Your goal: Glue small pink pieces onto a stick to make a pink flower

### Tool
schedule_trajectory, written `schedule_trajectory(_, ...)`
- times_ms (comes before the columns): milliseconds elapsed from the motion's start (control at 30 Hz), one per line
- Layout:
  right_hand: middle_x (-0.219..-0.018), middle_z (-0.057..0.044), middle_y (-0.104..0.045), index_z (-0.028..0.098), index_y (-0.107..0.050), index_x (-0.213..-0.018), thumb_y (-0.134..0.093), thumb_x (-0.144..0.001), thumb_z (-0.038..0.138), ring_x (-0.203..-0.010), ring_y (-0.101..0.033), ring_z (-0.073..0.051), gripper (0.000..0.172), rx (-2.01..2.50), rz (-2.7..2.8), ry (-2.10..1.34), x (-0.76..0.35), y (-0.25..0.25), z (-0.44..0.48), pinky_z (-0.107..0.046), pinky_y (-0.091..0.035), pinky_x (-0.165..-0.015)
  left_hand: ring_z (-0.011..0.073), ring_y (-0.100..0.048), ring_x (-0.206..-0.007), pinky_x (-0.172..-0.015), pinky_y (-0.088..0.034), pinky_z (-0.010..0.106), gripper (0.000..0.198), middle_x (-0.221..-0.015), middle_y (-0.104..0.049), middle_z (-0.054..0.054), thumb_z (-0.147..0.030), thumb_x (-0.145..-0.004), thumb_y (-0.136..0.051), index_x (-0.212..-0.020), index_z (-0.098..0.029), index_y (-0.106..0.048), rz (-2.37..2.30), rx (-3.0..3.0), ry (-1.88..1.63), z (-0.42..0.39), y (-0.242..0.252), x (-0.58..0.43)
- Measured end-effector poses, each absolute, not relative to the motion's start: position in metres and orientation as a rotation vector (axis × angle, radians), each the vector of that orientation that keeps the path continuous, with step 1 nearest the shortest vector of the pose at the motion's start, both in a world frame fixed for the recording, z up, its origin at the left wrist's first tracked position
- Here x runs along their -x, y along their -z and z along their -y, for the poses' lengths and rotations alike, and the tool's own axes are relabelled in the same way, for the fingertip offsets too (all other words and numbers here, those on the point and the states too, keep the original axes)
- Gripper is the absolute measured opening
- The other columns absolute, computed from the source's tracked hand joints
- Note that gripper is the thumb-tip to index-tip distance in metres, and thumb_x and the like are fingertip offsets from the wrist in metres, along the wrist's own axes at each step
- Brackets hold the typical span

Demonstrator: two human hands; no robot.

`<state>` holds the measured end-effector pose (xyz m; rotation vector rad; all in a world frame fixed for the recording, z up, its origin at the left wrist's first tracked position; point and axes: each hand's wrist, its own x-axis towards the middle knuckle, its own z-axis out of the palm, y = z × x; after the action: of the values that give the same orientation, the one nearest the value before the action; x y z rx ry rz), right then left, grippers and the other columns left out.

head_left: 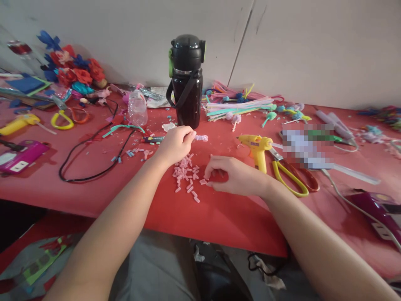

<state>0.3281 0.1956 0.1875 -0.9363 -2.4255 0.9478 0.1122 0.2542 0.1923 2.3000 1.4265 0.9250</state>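
My left hand (177, 144) is closed, with thumb and fingers pinched on a short lavender fuzzy stem (201, 138) that sticks out to the right. Below it, a loose pile of small cut pink pieces (185, 169) lies on the red tabletop (200, 217). My right hand (234, 174) rests low at the pile's right side, its thumb and forefinger curved and apart. A pink piece (203, 181) lies at the gap between those fingertips; whether they touch it I cannot tell. The other right fingers are partly hidden.
A black bottle (188, 92) stands upright behind my left hand. Yellow glue gun (258, 148) and scissors (290, 177) lie to the right. Fuzzy stems (239, 108) are bundled at the back. A black cord (81, 179) loops at left, near a clear plastic bottle (137, 108).
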Motion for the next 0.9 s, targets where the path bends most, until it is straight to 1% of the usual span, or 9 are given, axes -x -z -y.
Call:
schedule_trajectory(100,-0.090,-0.002,-0.066,0.019,-0.068,-0.085,-0.067,-0.079,0.007,-0.080,-0.059,-0.014,0.014,0.918,2.459,-0.955,-0.328,-0.187,-0.195,-0.028,-0.047,-0.076,0.0164,-0.041,-0.063,-0.064,-0.028,0.033,0.036,-0.062,-0.043,-0.001,-0.023,-0.098,-0.048,-0.064,-0.022,-0.035,-1.429,-2.294,-0.915,-0.254,-0.192,-0.113)
schedule_trajectory(367,-0.093,-0.004,-0.066,0.018,-0.070,-0.087,-0.067,-0.088,0.012,-0.077,-0.060,-0.014,0.007,0.988,2.500,-0.939,-0.321,-0.183,-0.194,-0.028,-0.047,-0.074,0.0166,-0.043,-0.064,-0.064,-0.027,0.034,0.037,-0.062,-0.044,0.000,-0.023,-0.098,-0.048,-0.063,-0.022,-0.034,-1.429,-2.300,-0.908,-0.255,-0.191,-0.113)
schedule_trajectory(533,-0.094,-0.006,-0.067,0.017,-0.070,-0.090,-0.063,-0.092,0.012,-0.081,-0.062,-0.016,0.010,0.979,2.523,-0.893,-0.322,-0.180,-0.194,-0.030,-0.049,-0.079,0.0161,-0.043,-0.063,-0.064,-0.028,0.033,0.037,-0.062,-0.045,-0.001,-0.023,-0.098,-0.048,-0.063,-0.021,-0.034,-1.415,-2.297,-0.930,-0.255,-0.191,-0.113)
schedule_trajectory(633,-0.094,-0.007,-0.068,0.017,-0.072,-0.092,-0.059,-0.095,0.013,-0.084,-0.063,-0.018,0.014,0.945,2.510,-0.852,-0.323,-0.178,-0.195,-0.033,-0.051,-0.081,0.0159,-0.044,-0.064,-0.064,-0.028,0.033,0.037,-0.062,-0.046,-0.001,-0.023,-0.097,-0.048,-0.063,-0.021,-0.034,-1.405,-2.301,-0.934,-0.255,-0.191,-0.113)
schedule_trajectory(700,-0.100,-0.010,-0.068,0.016,-0.073,-0.103,-0.054,-0.099,0.016,-0.090,-0.064,-0.020,0.020,0.892,2.476,-0.795,-0.320,-0.177,-0.194,-0.036,-0.053,-0.086,0.0159,-0.044,-0.064,-0.064,-0.028,0.032,0.037,-0.062,-0.047,-0.001,-0.023,-0.097,-0.048,-0.063,-0.021,-0.035,-1.401,-2.299,-0.937,-0.255,-0.190,-0.113)
schedule_trajectory(767,-0.115,-0.014,-0.068,0.014,-0.071,-0.120,-0.051,-0.102,0.020,-0.104,-0.064,-0.024,0.028,0.833,2.475,-0.686,-0.314,-0.177,-0.192,-0.041,-0.051,-0.095,0.0159,-0.044,-0.064,-0.064,-0.028,0.032,0.036,-0.062,-0.047,-0.001,-0.023,-0.098,-0.048,-0.064,-0.021,-0.036,-1.400,-2.294,-0.946,-0.255,-0.190,-0.113)
schedule_trajectory(833,-0.132,-0.016,-0.065,0.016,-0.066,-0.133,-0.049,-0.104,0.024,-0.121,-0.057,-0.030,0.034,0.812,2.538,-0.551,-0.306,-0.177,-0.188,-0.049,-0.047,-0.103,0.0160,-0.045,-0.064,-0.064,-0.028,0.032,0.035,-0.062,-0.047,-0.001,-0.024,-0.098,-0.048,-0.064,-0.021,-0.037,-1.393,-2.295,-0.957,-0.256,-0.190,-0.113)
schedule_trajectory(900,-0.142,-0.016,-0.060,0.019,-0.066,-0.136,-0.048,-0.105,0.027,-0.131,-0.050,-0.034,0.036,0.828,2.623,-0.452,-0.298,-0.176,-0.185,-0.055,-0.042,-0.105,0.0163,-0.045,-0.065,-0.064,-0.029,0.032,0.034,-0.063,-0.047,-0.001,-0.024,-0.098,-0.048,-0.065,-0.021,-0.038,-1.384,-2.298,-0.966,-0.256,-0.189,-0.112)
